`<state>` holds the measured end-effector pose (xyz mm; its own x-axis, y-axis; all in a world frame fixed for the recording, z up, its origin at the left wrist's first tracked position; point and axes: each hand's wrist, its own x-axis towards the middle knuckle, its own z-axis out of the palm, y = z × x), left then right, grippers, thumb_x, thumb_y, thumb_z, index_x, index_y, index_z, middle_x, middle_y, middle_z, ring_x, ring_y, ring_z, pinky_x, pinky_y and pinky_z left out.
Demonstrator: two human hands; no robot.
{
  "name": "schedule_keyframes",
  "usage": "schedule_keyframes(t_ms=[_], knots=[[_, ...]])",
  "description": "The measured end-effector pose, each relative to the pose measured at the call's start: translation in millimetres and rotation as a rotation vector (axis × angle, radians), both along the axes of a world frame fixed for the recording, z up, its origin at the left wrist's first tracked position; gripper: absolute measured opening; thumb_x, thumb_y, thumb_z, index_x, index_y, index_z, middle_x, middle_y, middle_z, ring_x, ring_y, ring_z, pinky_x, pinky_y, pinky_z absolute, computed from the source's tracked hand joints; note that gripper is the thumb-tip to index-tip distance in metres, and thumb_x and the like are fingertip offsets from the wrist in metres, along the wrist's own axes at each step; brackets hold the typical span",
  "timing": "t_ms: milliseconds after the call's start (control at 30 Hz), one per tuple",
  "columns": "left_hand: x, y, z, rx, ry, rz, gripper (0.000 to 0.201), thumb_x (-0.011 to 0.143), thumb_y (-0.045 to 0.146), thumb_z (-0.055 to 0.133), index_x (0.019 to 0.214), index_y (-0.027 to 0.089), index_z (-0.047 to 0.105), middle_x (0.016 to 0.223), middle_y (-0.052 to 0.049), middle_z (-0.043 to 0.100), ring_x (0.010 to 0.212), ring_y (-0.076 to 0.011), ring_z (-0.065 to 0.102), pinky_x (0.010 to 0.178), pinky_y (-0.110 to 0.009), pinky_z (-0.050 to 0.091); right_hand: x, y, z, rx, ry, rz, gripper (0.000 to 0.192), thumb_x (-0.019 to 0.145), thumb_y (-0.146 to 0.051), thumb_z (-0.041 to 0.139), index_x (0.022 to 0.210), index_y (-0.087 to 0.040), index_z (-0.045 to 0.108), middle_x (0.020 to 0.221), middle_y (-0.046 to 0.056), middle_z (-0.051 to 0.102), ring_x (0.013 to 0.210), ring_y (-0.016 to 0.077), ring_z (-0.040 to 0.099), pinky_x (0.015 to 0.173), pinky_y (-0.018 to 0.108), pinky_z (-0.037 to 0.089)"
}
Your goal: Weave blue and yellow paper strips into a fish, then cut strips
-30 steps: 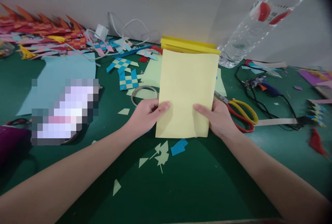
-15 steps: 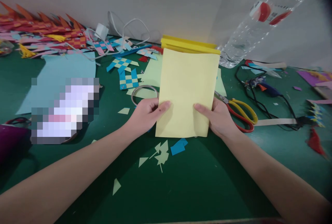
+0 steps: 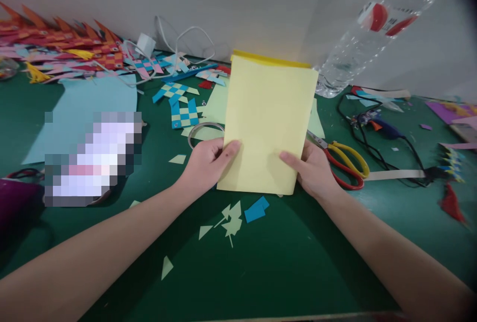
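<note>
Both hands are gripping the pale yellow paper point(image 3: 266, 125) at the centre of the frame, the left hand point(image 3: 206, 163) pinching its lower left edge with the thumb on top, the right hand point(image 3: 313, 170) pinching the lower right edge likewise. It looks like the sheets are being squared up, a brighter yellow sheet point(image 3: 270, 58) peeking out along the top, so any further move calls for keeping both edges level above the green table point(image 3: 279, 262). Both forearms are angling in from the bottom corners, wrists low, with the scissors point(image 3: 345, 163) lying just right of the right hand and paper scraps point(image 3: 231, 220) scattered just below the sheet.
</note>
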<state>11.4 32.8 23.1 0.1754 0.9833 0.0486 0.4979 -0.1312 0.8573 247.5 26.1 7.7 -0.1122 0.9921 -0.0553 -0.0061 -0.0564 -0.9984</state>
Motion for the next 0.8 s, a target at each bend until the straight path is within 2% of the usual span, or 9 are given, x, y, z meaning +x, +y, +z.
schedule_keyframes(t_ms=[100, 233, 333, 400, 533, 633, 800], knots=[[-1, -1, 0.0, 0.06, 0.004, 0.069, 0.047, 0.092, 0.047, 0.048, 0.056, 0.02, 0.035, 0.052, 0.003, 0.036, 0.047, -0.0093, 0.032, 0.042, -0.024, 0.022, 1, -1, 1.0, 0.005, 0.0, 0.019, 0.044, 0.074, -0.036, 0.079, 0.115, -0.026, 0.063, 0.118, 0.005, 0.072, 0.108, 0.0276, 0.069, 0.09, 0.048, 0.061], [-1, -3, 0.5, 0.102, -0.005, 0.161, 0.044, 0.092, 0.047, 0.048, 0.058, 0.02, 0.04, 0.054, 0.002, 0.039, 0.05, -0.0107, 0.036, 0.044, -0.025, 0.024, 1, -4, 4.8, -0.001, -0.062, 0.117, 0.042, 0.072, -0.033, 0.08, 0.112, -0.026, 0.067, 0.114, 0.004, 0.074, 0.102, 0.0252, 0.071, 0.087, 0.045, 0.062], [-1, -4, 1.5, 0.11, -0.002, 0.226, 0.045, 0.092, 0.049, 0.047, 0.058, 0.021, 0.038, 0.054, 0.002, 0.036, 0.05, -0.0113, 0.034, 0.045, -0.025, 0.025, 1, -5, 6.5, -0.025, -0.136, 0.148, 0.038, 0.073, -0.036, 0.08, 0.108, -0.025, 0.07, 0.111, 0.004, 0.075, 0.095, 0.0243, 0.073, 0.08, 0.043, 0.064], [-1, -5, 2.0, 0.12, 0.0, 0.246, 0.047, 0.091, 0.051, 0.047, 0.057, 0.021, 0.035, 0.053, 0.002, 0.034, 0.05, -0.0118, 0.033, 0.046, -0.026, 0.026, 1, -6, 7.5, -0.046, -0.14, 0.154, 0.034, 0.075, -0.039, 0.078, 0.104, -0.024, 0.071, 0.101, 0.004, 0.077, 0.081, 0.0216, 0.074, 0.07, 0.039, 0.065], [-1, -4, 2.0, 0.122, 0.02, 0.26, 0.045, 0.091, 0.051, 0.046, 0.058, 0.022, 0.038, 0.053, 0.002, 0.035, 0.051, -0.0126, 0.032, 0.047, -0.027, 0.026, -1, -7, 12.4, -0.07, -0.182, 0.17, 0.027, 0.079, -0.045, 0.073, 0.088, -0.021, 0.068, 0.063, 0.0, 0.072, 0.051, 0.0146, 0.066, 0.051, 0.03, 0.058], [-2, -3, 1.8, 0.101, 0.028, 0.266, 0.044, 0.092, 0.052, 0.045, 0.061, 0.021, 0.043, 0.055, 0.002, 0.036, 0.052, -0.0129, 0.033, 0.048, -0.027, 0.027, -3, -8, 17.8, -0.052, -0.259, 0.179, 0.031, 0.082, -0.052, 0.068, 0.074, -0.022, 0.064, 0.048, -0.002, 0.064, 0.044, 0.0125, 0.06, 0.048, 0.027, 0.052], [-1, -2, 3.0, 0.104, 0.032, 0.296, 0.042, 0.092, 0.049, 0.045, 0.06, 0.022, 0.044, 0.055, 0.001, 0.038, 0.054, -0.014, 0.036, 0.049, -0.028, 0.027, -4, -9, 22.1, -0.036, -0.303, 0.202, 0.049, 0.088, -0.063, 0.052, 0.061, -0.023, 0.059, 0.039, -0.002, 0.056, 0.041, 0.0118, 0.053, 0.048, 0.028, 0.048]])
